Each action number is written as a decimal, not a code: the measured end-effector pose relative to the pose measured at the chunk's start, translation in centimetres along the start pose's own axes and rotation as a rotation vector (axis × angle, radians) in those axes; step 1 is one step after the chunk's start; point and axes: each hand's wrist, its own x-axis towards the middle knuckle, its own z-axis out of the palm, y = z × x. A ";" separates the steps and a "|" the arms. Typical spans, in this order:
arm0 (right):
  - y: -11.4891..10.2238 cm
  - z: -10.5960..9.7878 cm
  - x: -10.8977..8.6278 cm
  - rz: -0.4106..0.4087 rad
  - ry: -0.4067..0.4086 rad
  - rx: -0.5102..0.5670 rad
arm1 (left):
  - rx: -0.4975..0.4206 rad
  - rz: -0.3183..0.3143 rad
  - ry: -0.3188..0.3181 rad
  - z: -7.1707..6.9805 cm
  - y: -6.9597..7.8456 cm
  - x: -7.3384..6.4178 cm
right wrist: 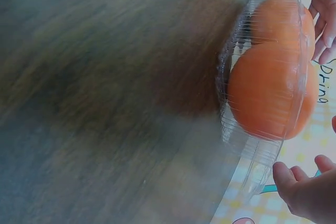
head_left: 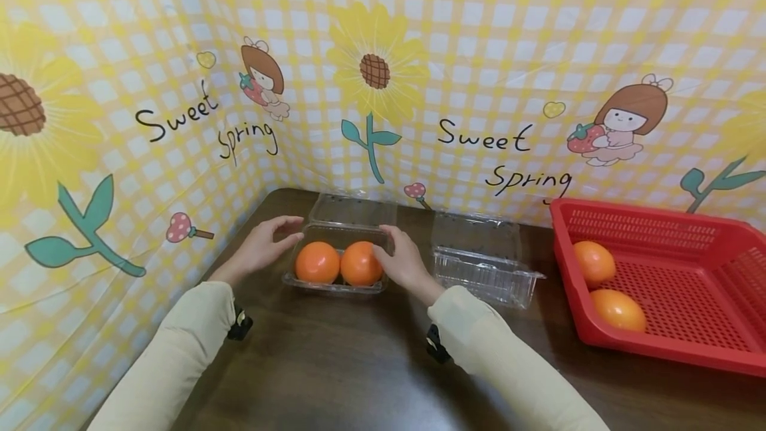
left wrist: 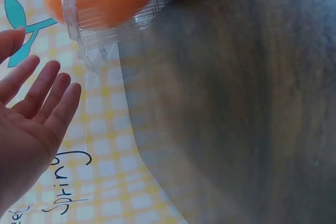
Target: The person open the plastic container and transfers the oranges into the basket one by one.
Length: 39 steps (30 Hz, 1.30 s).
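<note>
Two oranges sit side by side in a clear plastic clamshell box (head_left: 335, 287), whose lid (head_left: 353, 210) leans back open against the cloth. My left hand (head_left: 263, 245) hovers at the box's left side, fingers spread loosely and holding nothing. In the left wrist view its palm faces the box, with a gap between fingertips and plastic. My right hand (head_left: 405, 258) is at the right side, its thumb overlapping the right orange (head_left: 362, 263) in the head view. In the right wrist view its fingertips (right wrist: 283, 174) are close to the box's rim. The left orange (head_left: 317, 263) is fully visible.
A second clear clamshell box (head_left: 485, 278) stands open to the right. Farther right is a red plastic basket (head_left: 688, 344) holding two more oranges (head_left: 619, 311) at its left side. A yellow checked cloth (head_left: 467, 85) rises behind and left of the brown table (head_left: 311, 358).
</note>
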 end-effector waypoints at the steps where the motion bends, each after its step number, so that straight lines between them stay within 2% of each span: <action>1: 0.0 -0.1 -0.1 -0.011 0.000 0.001 | -0.002 0.005 -0.005 0.0 0.0 -0.1; 7: 0.0 -0.3 -0.6 -0.044 -0.006 0.001 | 0.013 0.033 -0.026 -0.2 -0.2 -0.4; 13: -0.1 -0.2 -1.0 -0.056 -0.025 -0.001 | 0.034 0.037 -0.091 -0.1 -0.7 -0.8; 19: 0.1 0.0 -1.3 -0.058 -0.027 0.003 | 0.014 0.042 -0.147 0.0 -0.9 -1.2; 25: 0.2 0.0 -1.6 -0.055 -0.039 0.023 | -0.077 0.005 -0.218 0.0 -1.2 -1.3; 30: 0.4 -0.1 -1.6 -0.075 -0.033 0.028 | -0.163 -0.009 -0.230 0.1 -1.5 -1.2; 39: 0.5 0.1 -1.5 -0.089 -0.023 0.025 | -0.251 0.009 -0.214 0.3 -2.1 -0.9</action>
